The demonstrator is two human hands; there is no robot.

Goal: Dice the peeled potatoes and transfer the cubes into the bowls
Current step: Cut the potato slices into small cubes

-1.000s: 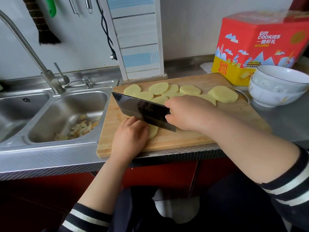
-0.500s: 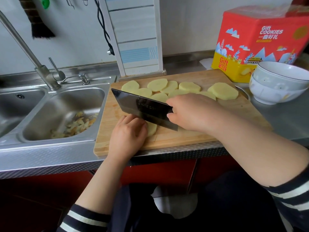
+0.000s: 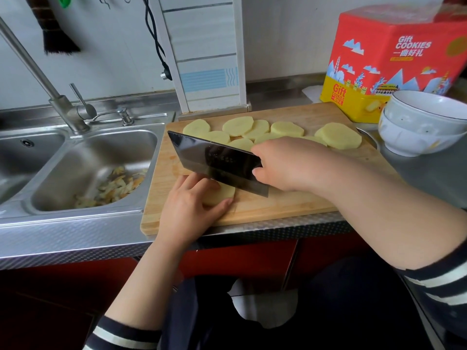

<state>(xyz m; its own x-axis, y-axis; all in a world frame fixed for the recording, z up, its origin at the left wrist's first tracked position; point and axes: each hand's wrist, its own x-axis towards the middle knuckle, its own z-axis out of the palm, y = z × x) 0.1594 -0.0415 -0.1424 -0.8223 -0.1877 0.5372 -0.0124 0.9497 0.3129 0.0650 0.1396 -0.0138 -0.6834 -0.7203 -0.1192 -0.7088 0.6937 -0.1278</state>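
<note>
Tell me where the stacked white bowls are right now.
In the head view the stacked white bowls sit at the right on the steel counter, just off the cutting board's right edge, in front of the red cookie tin.

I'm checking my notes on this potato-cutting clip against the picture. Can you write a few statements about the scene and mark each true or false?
1. The right hand grips the cleaver. True.
2. The left hand holds a potato piece on the cutting board. True.
3. The white bowls are full of potato cubes. False: no cubes show in them, and only potato slices lie on the board.
4. The peelings lie on the board. False: they lie in the sink.
</note>
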